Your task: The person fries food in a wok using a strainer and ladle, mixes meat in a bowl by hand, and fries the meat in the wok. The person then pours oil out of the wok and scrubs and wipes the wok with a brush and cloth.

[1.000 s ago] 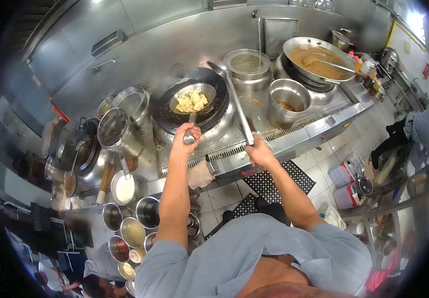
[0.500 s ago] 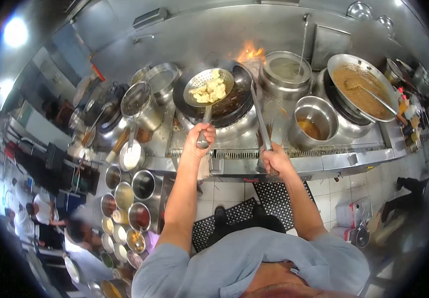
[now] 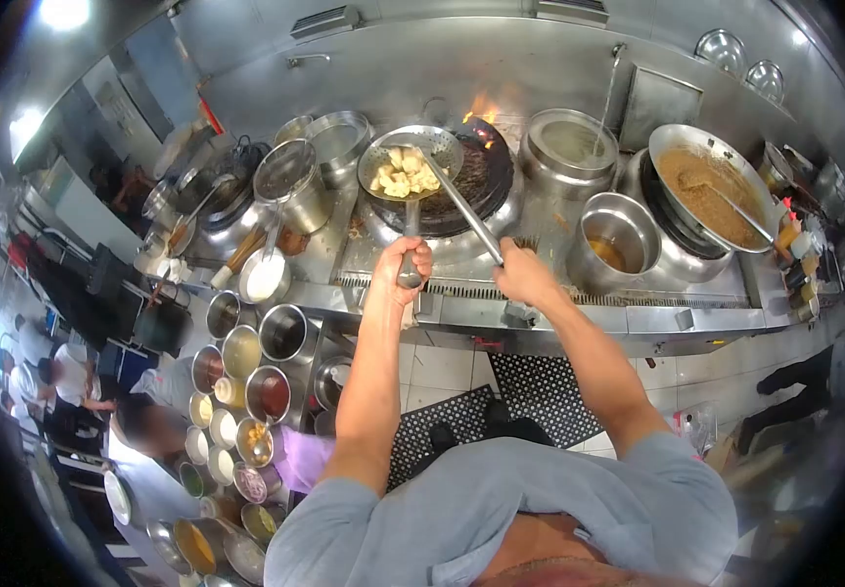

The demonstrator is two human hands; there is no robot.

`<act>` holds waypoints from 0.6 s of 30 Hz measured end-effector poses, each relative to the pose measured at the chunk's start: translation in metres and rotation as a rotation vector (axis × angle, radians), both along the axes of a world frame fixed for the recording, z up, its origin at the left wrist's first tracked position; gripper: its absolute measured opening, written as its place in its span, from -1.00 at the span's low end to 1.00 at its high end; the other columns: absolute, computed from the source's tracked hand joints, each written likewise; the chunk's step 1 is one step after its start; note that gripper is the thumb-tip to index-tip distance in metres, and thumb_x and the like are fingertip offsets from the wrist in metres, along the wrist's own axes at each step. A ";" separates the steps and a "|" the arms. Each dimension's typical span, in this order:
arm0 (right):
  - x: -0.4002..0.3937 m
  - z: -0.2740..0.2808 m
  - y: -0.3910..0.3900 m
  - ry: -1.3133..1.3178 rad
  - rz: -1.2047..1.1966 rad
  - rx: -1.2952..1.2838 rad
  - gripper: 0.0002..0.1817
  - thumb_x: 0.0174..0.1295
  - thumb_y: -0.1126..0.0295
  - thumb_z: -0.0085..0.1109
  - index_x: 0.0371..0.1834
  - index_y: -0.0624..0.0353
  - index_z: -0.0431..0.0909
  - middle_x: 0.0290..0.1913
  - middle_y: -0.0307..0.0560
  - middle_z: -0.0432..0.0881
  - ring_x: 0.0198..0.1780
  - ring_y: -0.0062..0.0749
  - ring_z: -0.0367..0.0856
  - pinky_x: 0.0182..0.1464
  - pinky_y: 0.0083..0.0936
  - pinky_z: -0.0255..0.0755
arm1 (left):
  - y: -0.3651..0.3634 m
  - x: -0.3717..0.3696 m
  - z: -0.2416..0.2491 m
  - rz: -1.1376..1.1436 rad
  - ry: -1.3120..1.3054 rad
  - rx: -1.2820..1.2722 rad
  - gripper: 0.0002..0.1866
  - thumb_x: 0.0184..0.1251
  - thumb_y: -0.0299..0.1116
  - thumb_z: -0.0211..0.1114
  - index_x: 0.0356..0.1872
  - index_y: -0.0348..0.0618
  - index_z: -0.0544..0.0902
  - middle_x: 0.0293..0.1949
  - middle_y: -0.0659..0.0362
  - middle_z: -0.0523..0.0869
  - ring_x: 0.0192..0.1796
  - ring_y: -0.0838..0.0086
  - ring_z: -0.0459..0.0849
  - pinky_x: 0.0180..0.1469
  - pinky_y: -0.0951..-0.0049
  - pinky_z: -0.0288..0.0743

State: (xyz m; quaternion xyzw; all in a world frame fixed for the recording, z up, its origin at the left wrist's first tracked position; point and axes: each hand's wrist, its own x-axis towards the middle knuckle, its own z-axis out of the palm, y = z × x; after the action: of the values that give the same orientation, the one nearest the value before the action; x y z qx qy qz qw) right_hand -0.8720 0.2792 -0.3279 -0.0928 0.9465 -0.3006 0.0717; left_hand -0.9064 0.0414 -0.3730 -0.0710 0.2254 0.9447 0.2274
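From where I stand, the far left holds a cluster of metal containers (image 3: 284, 333), with a lavender cloth (image 3: 305, 460) beside them, and above sits a mesh strainer (image 3: 286, 168) across a tall pot. Next comes the person's left hand (image 3: 403, 262), its fingers wrapped firmly round the handle of a perforated skimmer (image 3: 445, 149). The skimmer is over the left part of a dark wok (image 3: 502, 161), and the pale yellow pieces (image 3: 399, 184) lie in its bowl, lumpy, soft-edged and glossy, heaped loosely towards the middle. Flames (image 3: 483, 106) lick up behind the wok's rim. A long-handled metal tool (image 3: 468, 212) slants in from the right, its far end at the pieces; I can't tell whether it presses on them. The right hand (image 3: 528, 272) has its fingers closed round the near end. I'd judge this as holding the food up and working it with the tool, which calls for a steady, level skimmer and a light touch so nothing spills. Further right stand a deep pot (image 3: 593, 277) of amber liquid and a wide pan (image 3: 665, 147) of brown food
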 end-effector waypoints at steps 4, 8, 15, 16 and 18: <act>0.030 0.014 -0.010 0.040 -0.080 -0.003 -0.60 0.12 0.44 0.07 0.02 0.39 0.32 -0.27 0.48 0.60 -0.16 0.29 0.62 -0.02 -0.01 0.46 | -0.026 0.009 -0.004 0.007 -0.016 -0.019 -0.88 0.23 -0.46 0.13 -0.45 -0.24 0.40 -0.56 0.20 0.45 -0.58 0.53 0.43 -0.57 0.54 0.37; 0.010 0.020 -0.020 0.111 -0.104 -0.129 -0.81 0.17 0.46 0.01 -0.19 0.29 0.30 -0.55 0.10 0.54 -0.66 -0.22 0.53 -0.66 -0.32 0.37 | -0.033 0.028 0.014 0.190 0.090 -0.542 -0.94 0.19 -0.50 0.14 -0.39 -0.25 0.46 -0.54 0.13 0.50 -0.60 0.48 0.44 -0.57 0.43 0.39; 0.015 0.008 -0.123 -1.320 -0.020 -1.730 -0.91 0.20 0.48 -0.02 -0.45 0.16 0.35 -0.62 -0.38 0.35 -0.72 -0.69 0.30 -0.66 -0.68 0.28 | -0.079 0.031 0.004 0.129 -0.032 -0.342 -0.95 0.19 -0.52 0.14 -0.41 -0.23 0.44 -0.58 0.17 0.49 -0.62 0.52 0.48 -0.62 0.50 0.42; 0.022 0.013 -0.134 -1.368 0.001 -1.844 -0.88 0.22 0.47 -0.04 -0.48 0.14 0.34 -0.62 -0.39 0.34 -0.72 -0.73 0.30 -0.66 -0.70 0.28 | -0.086 0.042 0.005 0.142 -0.047 -0.367 -0.95 0.19 -0.52 0.14 -0.41 -0.23 0.45 -0.58 0.17 0.49 -0.62 0.52 0.48 -0.62 0.50 0.41; 0.034 0.016 -0.156 -1.414 0.011 -1.925 -0.80 0.27 0.44 -0.07 -0.55 0.08 0.31 -0.63 -0.42 0.33 -0.72 -0.76 0.28 -0.66 -0.73 0.28 | -0.104 0.061 0.011 0.182 -0.073 -0.385 -0.95 0.19 -0.51 0.14 -0.42 -0.23 0.45 -0.59 0.17 0.49 -0.63 0.51 0.47 -0.63 0.49 0.41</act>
State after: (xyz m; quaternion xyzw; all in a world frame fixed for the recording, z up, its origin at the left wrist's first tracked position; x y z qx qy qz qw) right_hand -0.8384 0.1232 -0.3117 0.0737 0.0830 -0.8707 0.4791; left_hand -0.8451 -0.0623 -0.3625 -0.1673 0.3863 0.8975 0.1314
